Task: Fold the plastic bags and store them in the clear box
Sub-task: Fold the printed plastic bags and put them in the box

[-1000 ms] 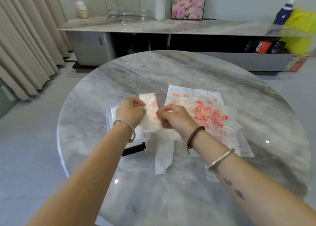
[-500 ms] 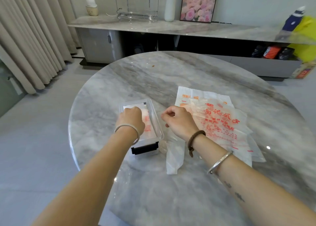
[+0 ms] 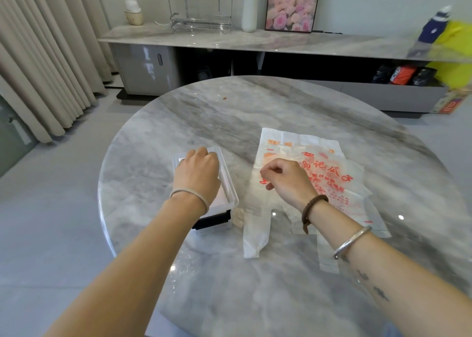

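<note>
The folded bag, held up between both hands a second ago, has gone down into the clear box (image 3: 229, 183) under the left hand (image 3: 196, 173), which now covers it. The right hand (image 3: 286, 181) has let go and hangs loosely curled over the flat printed bag (image 3: 293, 142).

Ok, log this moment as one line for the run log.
left hand: knuckles up in clear box, fingers hidden | right hand: loosely curled over flat printed plastic bag | pending: that bag unfolded
</note>
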`<state>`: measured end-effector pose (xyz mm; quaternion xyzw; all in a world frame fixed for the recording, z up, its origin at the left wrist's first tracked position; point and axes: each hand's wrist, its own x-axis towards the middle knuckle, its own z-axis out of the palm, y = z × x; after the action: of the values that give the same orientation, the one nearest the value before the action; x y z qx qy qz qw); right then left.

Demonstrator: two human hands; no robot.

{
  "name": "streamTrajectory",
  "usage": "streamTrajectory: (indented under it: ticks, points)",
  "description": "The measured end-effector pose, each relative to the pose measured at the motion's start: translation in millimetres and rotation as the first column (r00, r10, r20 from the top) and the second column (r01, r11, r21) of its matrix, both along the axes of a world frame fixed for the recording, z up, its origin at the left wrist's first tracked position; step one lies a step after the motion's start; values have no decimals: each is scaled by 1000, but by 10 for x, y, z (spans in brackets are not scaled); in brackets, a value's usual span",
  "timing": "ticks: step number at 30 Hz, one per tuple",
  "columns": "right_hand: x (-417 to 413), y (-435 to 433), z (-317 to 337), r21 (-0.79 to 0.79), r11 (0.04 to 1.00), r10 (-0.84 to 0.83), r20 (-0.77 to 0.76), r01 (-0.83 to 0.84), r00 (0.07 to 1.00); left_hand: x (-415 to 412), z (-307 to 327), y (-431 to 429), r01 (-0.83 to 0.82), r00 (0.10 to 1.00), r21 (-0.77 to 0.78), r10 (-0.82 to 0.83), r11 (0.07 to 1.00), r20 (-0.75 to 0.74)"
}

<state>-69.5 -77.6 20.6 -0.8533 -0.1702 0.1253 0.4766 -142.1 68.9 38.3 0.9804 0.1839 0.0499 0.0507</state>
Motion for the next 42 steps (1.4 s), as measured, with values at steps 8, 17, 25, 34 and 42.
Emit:
streamTrajectory:
  ticks: [8,17,25,34,42]
  points:
    - [176,-397,31,-40,998,-59,-29,57,998,109,68,-421,214,972,-249,-182,945,147]
    - [322,-1009,-342,-528,838,-126,55,137,990,433,-303,-1149,461,859,-245,-498,853,-118]
    - [467,-1325,-438,-563,736,-410,69,375,909,527,-614,-1351,485,796,-150,-505,862,-333]
    - [608,-1384,-400,-254,816,-576,-272,519,771,535,-563,-1390,445,809,-281,-516,850,-281]
    - [574,-1332,-71,76,881,-406,-385,467,829,597,-589,-1299,386,832,-270,-460,882,-311]
